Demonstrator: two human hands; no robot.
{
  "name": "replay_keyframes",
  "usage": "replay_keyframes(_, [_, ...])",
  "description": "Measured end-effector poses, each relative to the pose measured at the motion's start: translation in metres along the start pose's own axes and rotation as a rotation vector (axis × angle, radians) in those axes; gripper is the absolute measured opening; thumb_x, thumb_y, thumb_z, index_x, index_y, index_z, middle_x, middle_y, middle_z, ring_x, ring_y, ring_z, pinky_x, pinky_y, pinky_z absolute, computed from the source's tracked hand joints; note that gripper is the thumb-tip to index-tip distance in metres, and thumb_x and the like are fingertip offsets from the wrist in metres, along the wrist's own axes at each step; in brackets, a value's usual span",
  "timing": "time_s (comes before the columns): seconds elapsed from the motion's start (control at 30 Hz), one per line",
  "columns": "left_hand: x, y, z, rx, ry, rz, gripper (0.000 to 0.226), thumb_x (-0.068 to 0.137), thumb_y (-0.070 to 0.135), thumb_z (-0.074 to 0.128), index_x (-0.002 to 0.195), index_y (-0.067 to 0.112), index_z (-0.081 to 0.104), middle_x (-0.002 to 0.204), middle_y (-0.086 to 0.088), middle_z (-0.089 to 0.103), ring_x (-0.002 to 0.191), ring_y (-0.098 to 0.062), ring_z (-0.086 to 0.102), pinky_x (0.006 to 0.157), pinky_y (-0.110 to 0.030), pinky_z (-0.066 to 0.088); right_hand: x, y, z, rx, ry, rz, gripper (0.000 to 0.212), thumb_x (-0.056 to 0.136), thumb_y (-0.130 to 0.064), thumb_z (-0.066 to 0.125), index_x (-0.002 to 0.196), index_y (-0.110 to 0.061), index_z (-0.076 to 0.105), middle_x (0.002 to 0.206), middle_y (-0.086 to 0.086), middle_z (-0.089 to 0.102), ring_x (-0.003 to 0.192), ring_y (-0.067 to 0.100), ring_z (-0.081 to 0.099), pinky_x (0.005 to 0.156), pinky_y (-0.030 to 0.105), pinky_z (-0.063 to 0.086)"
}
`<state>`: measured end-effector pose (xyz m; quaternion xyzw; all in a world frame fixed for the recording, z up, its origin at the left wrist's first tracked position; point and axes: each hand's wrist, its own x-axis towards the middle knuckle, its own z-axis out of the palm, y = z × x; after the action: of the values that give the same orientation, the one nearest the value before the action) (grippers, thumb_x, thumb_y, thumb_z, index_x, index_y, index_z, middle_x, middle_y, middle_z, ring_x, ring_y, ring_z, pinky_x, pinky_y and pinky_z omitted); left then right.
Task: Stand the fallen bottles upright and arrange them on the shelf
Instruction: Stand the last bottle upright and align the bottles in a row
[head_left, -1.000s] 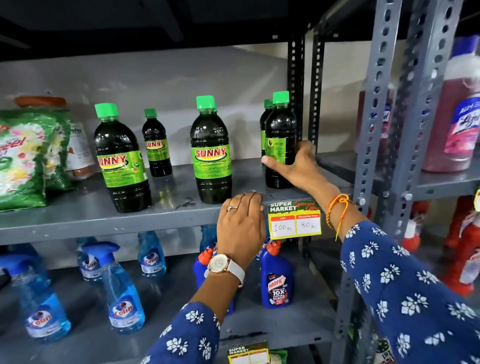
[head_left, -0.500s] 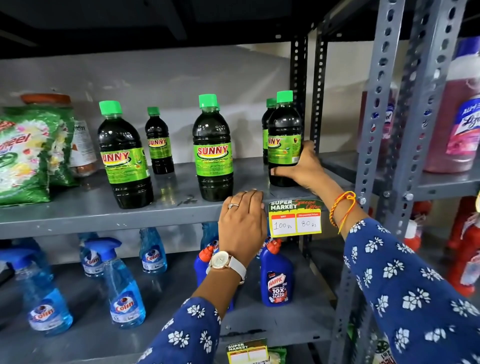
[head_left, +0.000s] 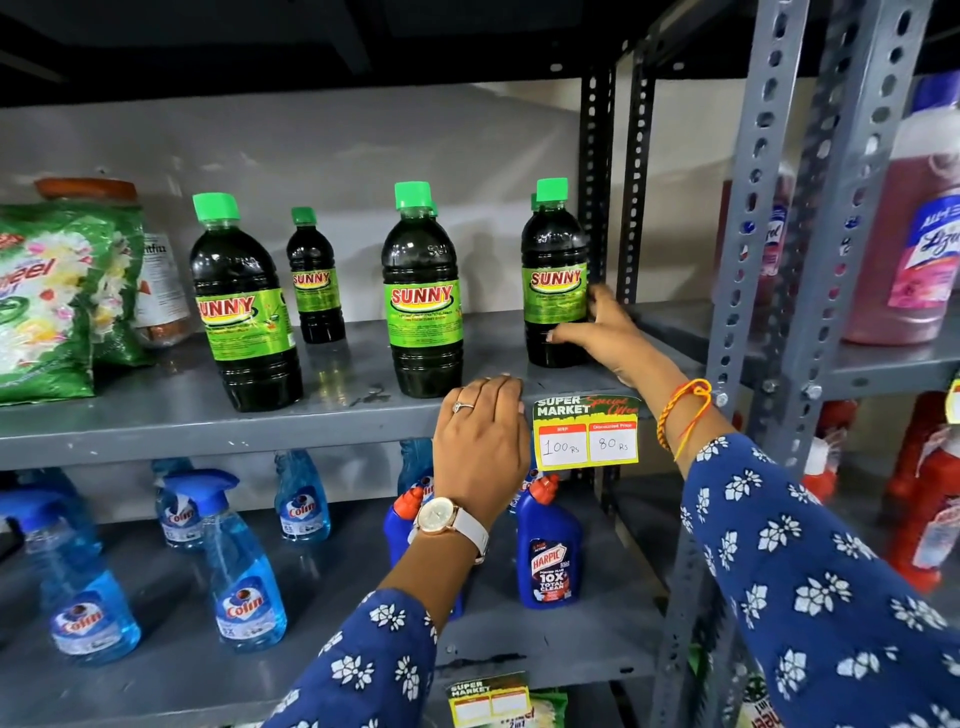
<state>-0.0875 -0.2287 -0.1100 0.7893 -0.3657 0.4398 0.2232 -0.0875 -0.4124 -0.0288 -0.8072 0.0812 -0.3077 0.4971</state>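
Dark Sunny bottles with green caps stand upright on the grey shelf (head_left: 156, 415): a large one at the left (head_left: 244, 312), a small one further back (head_left: 314, 283), one in the middle (head_left: 423, 301) and one at the right end (head_left: 553, 275). My right hand (head_left: 608, 332) grips the lower part of the right-end bottle, thumb in front and fingers behind; its label faces me. A second green cap peeks from behind that bottle. My left hand (head_left: 480, 441) rests on the shelf's front edge, holding nothing.
A green detergent bag (head_left: 47, 296) and a jar (head_left: 156, 280) fill the shelf's left end. A price tag (head_left: 587, 434) hangs on the edge. Below stand blue Colin sprays (head_left: 244, 587) and Harpic bottles (head_left: 548, 551). Slotted posts (head_left: 748, 234) and a pink bottle (head_left: 919, 234) are at the right.
My right hand has turned the right-end bottle so its Sunny label now faces front, with the grip shifted round its right side. The left hand stayed on the shelf edge.
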Motion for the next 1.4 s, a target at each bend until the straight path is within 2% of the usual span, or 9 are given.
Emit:
replay_keyframes(0.17, [0.0, 0.0, 0.0, -0.006, -0.003, -0.005, 0.034, 0.09, 0.02, 0.036, 0.104, 0.007, 0.064, 0.104, -0.01, 0.069, 0.095, -0.027, 0.062, 0.088, -0.038, 0.042, -0.002, -0.001, 0.001, -0.082, 0.048, -0.02, 0.081, 0.054, -0.031, 0.085, 0.119, -0.013, 0.039, 0.112, 0.002, 0.055, 0.105, 0.02, 0.054, 0.094, 0.037, 0.043])
replay_keyframes(0.4, [-0.001, 0.001, -0.001, -0.009, -0.03, -0.008, 0.035, 0.09, 0.02, 0.035, 0.105, 0.006, 0.063, 0.104, -0.01, 0.069, 0.095, -0.027, 0.062, 0.089, -0.038, 0.04, -0.003, -0.003, 0.001, -0.058, 0.074, 0.013, 0.086, 0.057, -0.029, 0.084, 0.128, -0.012, 0.039, 0.122, 0.006, 0.055, 0.112, 0.022, 0.051, 0.097, 0.037, 0.041])
replay_keyframes(0.53, [0.001, 0.001, -0.005, -0.031, -0.054, -0.014, 0.035, 0.09, 0.02, 0.035, 0.106, 0.007, 0.063, 0.104, -0.01, 0.069, 0.095, -0.028, 0.062, 0.088, -0.039, 0.044, -0.008, -0.007, 0.002, -0.146, 0.043, 0.011, 0.067, 0.058, -0.028, 0.084, 0.116, -0.016, 0.053, 0.116, 0.007, 0.062, 0.105, 0.022, 0.056, 0.09, 0.033, 0.044])
replay_keyframes(0.73, [0.0, 0.004, -0.011, -0.039, -0.081, -0.025, 0.039, 0.088, 0.02, 0.032, 0.105, 0.006, 0.063, 0.104, -0.011, 0.069, 0.094, -0.029, 0.062, 0.088, -0.039, 0.046, -0.024, -0.015, -0.002, -0.166, 0.032, -0.037, 0.05, 0.058, -0.027, 0.084, 0.098, -0.027, 0.053, 0.097, -0.003, 0.061, 0.088, 0.014, 0.056, 0.079, 0.028, 0.043])
replay_keyframes(0.87, [0.002, 0.006, -0.016, -0.036, -0.113, -0.031, 0.042, 0.088, 0.021, 0.028, 0.104, 0.006, 0.063, 0.102, -0.011, 0.069, 0.093, -0.03, 0.062, 0.088, -0.04, 0.046, -0.036, -0.017, -0.008, -0.167, 0.018, -0.037, 0.061, 0.058, -0.027, 0.085, 0.111, -0.017, 0.057, 0.107, 0.003, 0.066, 0.096, 0.019, 0.061, 0.088, 0.034, 0.047])
replay_keyframes(0.97, [0.002, 0.007, -0.018, -0.045, -0.114, -0.031, 0.04, 0.089, 0.019, 0.03, 0.105, 0.005, 0.063, 0.103, -0.012, 0.069, 0.094, -0.031, 0.062, 0.089, -0.041, 0.045, -0.046, -0.018, -0.01, -0.182, 0.035, -0.047, 0.062, 0.059, -0.029, 0.084, 0.113, -0.016, 0.057, 0.102, -0.001, 0.063, 0.093, 0.015, 0.058, 0.081, 0.027, 0.043])
replay_keyframes(1.07, [0.002, 0.006, -0.015, -0.052, -0.102, -0.031, 0.024, 0.088, 0.01, 0.048, 0.105, 0.003, 0.063, 0.103, -0.015, 0.069, 0.095, -0.033, 0.062, 0.09, -0.042, 0.045, -0.055, -0.021, -0.011, -0.181, 0.038, -0.073, 0.06, 0.061, -0.029, 0.083, 0.113, -0.016, 0.056, 0.101, -0.004, 0.061, 0.091, 0.011, 0.056, 0.077, 0.022, 0.039])
replay_keyframes(1.23, [0.002, 0.005, -0.015, -0.05, -0.122, -0.016, 0.027, 0.087, 0.009, 0.051, 0.111, 0.002, 0.061, 0.11, -0.017, 0.067, 0.101, -0.034, 0.06, 0.093, -0.044, 0.044, -0.065, -0.024, -0.011, -0.183, 0.078, -0.107, 0.053, 0.061, -0.029, 0.084, 0.101, -0.024, 0.05, 0.095, -0.007, 0.057, 0.08, 0.003, 0.052, 0.058, 0.005, 0.034])
replay_keyframes(1.4, [0.002, 0.003, -0.016, -0.043, -0.138, -0.003, 0.03, 0.087, 0.009, 0.05, 0.115, 0.002, 0.059, 0.115, -0.017, 0.065, 0.106, -0.034, 0.058, 0.097, -0.043, 0.041, -0.069, -0.025, -0.01, -0.222, 0.091, -0.085, 0.061, 0.06, -0.036, 0.083, 0.107, -0.02, 0.046, 0.105, -0.003, 0.057, 0.095, 0.011, 0.052, 0.077, 0.02, 0.037])
